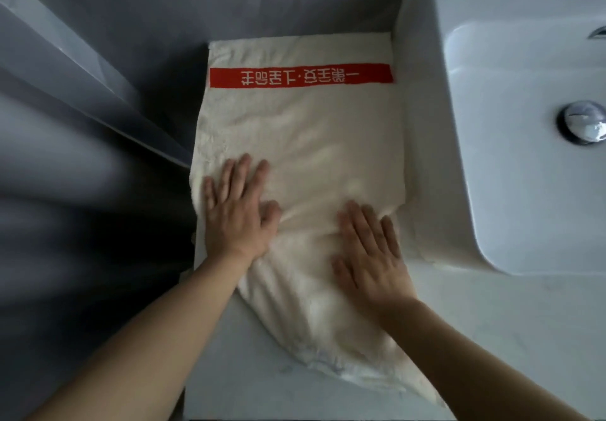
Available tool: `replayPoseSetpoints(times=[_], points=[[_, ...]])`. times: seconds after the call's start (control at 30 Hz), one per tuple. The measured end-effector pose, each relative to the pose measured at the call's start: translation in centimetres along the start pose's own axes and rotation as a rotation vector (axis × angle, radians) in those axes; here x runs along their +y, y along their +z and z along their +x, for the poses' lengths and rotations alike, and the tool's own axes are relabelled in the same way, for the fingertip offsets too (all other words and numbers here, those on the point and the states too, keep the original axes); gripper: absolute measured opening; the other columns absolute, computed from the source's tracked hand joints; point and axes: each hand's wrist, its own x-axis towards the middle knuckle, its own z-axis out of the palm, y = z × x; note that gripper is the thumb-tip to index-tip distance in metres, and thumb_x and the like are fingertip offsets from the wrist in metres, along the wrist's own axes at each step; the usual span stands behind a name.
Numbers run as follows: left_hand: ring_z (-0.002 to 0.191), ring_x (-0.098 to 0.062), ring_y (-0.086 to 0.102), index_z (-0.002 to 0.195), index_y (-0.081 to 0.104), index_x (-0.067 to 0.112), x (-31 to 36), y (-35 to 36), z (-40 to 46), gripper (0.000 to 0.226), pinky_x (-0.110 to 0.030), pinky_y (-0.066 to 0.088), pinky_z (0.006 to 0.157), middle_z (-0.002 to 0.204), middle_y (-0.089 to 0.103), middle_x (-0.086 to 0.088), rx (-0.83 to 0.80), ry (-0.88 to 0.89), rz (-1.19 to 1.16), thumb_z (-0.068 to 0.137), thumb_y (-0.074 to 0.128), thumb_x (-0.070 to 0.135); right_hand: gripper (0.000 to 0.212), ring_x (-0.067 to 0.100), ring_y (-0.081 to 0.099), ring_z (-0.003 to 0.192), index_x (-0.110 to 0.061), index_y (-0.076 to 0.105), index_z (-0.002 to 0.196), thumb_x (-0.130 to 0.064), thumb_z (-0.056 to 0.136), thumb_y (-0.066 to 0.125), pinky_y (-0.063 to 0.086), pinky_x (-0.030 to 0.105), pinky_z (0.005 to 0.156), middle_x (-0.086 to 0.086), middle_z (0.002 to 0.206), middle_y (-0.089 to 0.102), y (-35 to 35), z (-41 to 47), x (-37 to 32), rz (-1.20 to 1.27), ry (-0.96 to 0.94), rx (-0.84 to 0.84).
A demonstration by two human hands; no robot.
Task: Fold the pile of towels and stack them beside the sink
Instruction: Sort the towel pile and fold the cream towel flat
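A cream, fluffy terry towel [305, 145] is spread lengthwise on the pale marble-look tabletop [492, 329], just left of the white ceramic sink [524, 158], its right edge touching the sink's outer wall; a red woven band with white characters [301, 75] is seen across the far end of the towel, and the near end is bunched and skewed toward the lower right. The left hand [236, 210] is laid flat on the towel near its left edge, fingers straight and slightly spread, nothing being gripped; the right hand [370, 256] is likewise pressed flat on the cloth closer to the sink, fingers extended and released, with creases gathered between the two hands. A round chrome drain plug [583, 121] is visible in the basin; grey tiled wall [131, 10] is seen beyond and to the left of the tabletop.
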Motion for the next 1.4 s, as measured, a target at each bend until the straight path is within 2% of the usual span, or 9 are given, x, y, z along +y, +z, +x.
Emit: replayPoseSetpoints(times=[0.3, 0.6, 0.73, 0.8, 0.9, 1.03, 1.13, 1.23, 1.4], points=[[0.153, -0.020, 0.006, 0.156, 0.020, 0.035, -0.1, 0.3, 0.0, 0.068, -0.049, 0.004, 0.124, 0.166, 0.013, 0.003, 0.041, 0.014, -0.007, 0.090, 0.027, 0.050, 0.053, 0.029, 0.029, 0.144, -0.005, 0.046, 0.142, -0.029, 0.096, 0.041, 0.023, 0.050, 0.117, 0.012, 0.153, 0.036, 1.0, -1.4, 3.6, -0.022, -0.313, 0.195], [0.149, -0.028, 0.019, 0.146, 0.042, 0.018, 1.5, -2.0, -1.2, 0.055, -0.054, 0.008, 0.121, 0.159, 0.030, -0.007, 0.148, 0.072, -0.095, 0.094, 0.041, 0.036, 0.046, 0.035, 0.053, 0.118, -0.005, 0.062, 0.126, -0.021, 0.087, 0.043, 0.037, 0.046, 0.105, 0.014, 0.126, 0.058, 0.6, -2.0, 3.3, -0.022, -0.304, 0.255], [0.132, -0.031, 0.040, 0.137, 0.051, 0.012, 1.7, -4.5, -5.8, 0.053, -0.036, 0.031, 0.105, 0.147, 0.043, -0.014, 0.528, -0.578, -0.710, 0.086, 0.051, 0.027, 0.048, 0.034, 0.053, 0.110, -0.006, 0.063, 0.124, -0.022, 0.084, 0.044, 0.039, 0.042, 0.100, 0.014, 0.118, 0.059, 0.4, -1.9, 3.2, 0.002, -0.246, 0.277], [0.129, -0.036, 0.048, 0.132, 0.052, 0.006, 1.1, -4.8, -8.1, 0.046, -0.045, 0.045, 0.100, 0.144, 0.046, -0.020, 0.359, -1.078, -1.165, 0.090, 0.050, 0.023, 0.049, 0.035, 0.052, 0.110, -0.006, 0.063, 0.124, -0.022, 0.082, 0.044, 0.040, 0.043, 0.101, 0.015, 0.119, 0.059, 0.4, -2.0, 3.1, 0.018, -0.218, 0.277], [0.106, -0.031, 0.062, 0.104, 0.059, 0.005, 1.9, -5.3, -12.0, 0.024, -0.043, 0.054, 0.085, 0.124, 0.061, -0.018, 0.041, -1.360, -1.571, 0.099, 0.043, 0.022, 0.052, 0.037, 0.052, 0.110, -0.007, 0.062, 0.125, -0.022, 0.079, 0.044, 0.040, 0.044, 0.101, 0.015, 0.119, 0.058, 0.3, -1.9, 3.0, 0.026, -0.192, 0.273], [0.067, -0.024, 0.068, 0.101, 0.056, 0.002, 4.5, -5.3, -13.9, 0.024, -0.037, 0.058, 0.064, 0.073, 0.073, -0.013, -0.304, -1.214, -1.787, 0.102, 0.033, 0.010, 0.056, 0.034, 0.048, 0.114, -0.009, 0.060, 0.128, -0.027, 0.077, 0.043, 0.036, 0.040, 0.102, 0.015, 0.121, 0.056, 0.2, -1.8, 3.0, 0.040, -0.133, 0.266], [0.042, -0.013, 0.050, 0.073, 0.054, 0.008, 6.0, -4.9, -13.0, 0.028, -0.021, 0.041, 0.051, 0.052, 0.055, -0.002, -0.375, -1.034, -1.366, 0.094, 0.037, 0.002, 0.058, 0.035, 0.048, 0.115, -0.007, 0.060, 0.128, -0.028, 0.078, 0.041, 0.037, 0.041, 0.103, 0.016, 0.121, 0.056, 0.3, -1.9, 3.0, 0.051, -0.139, 0.270], [0.048, -0.018, 0.042, 0.063, 0.054, 0.002, 6.6, -5.0, -12.1, 0.024, -0.018, 0.030, 0.039, 0.055, 0.045, -0.002, -0.259, -0.941, -1.199, 0.085, 0.045, -0.003, 0.059, 0.037, 0.049, 0.115, -0.007, 0.060, 0.129, -0.029, 0.078, 0.040, 0.039, 0.043, 0.103, 0.016, 0.123, 0.056, 0.2, -2.0, 3.1, 0.059, -0.134, 0.274], [0.070, -0.024, 0.044, 0.060, 0.048, 0.008, 5.2, -4.2, -12.3, 0.033, -0.034, 0.047, 0.071, 0.066, 0.039, -0.005, -0.288, -1.082, -1.739, 0.070, 0.027, -0.016, 0.058, 0.036, 0.049, 0.118, -0.009, 0.061, 0.129, -0.032, 0.080, 0.040, 0.040, 0.045, 0.104, 0.014, 0.127, 0.055, 0.3, -1.9, 3.2, 0.080, -0.105, 0.270]])
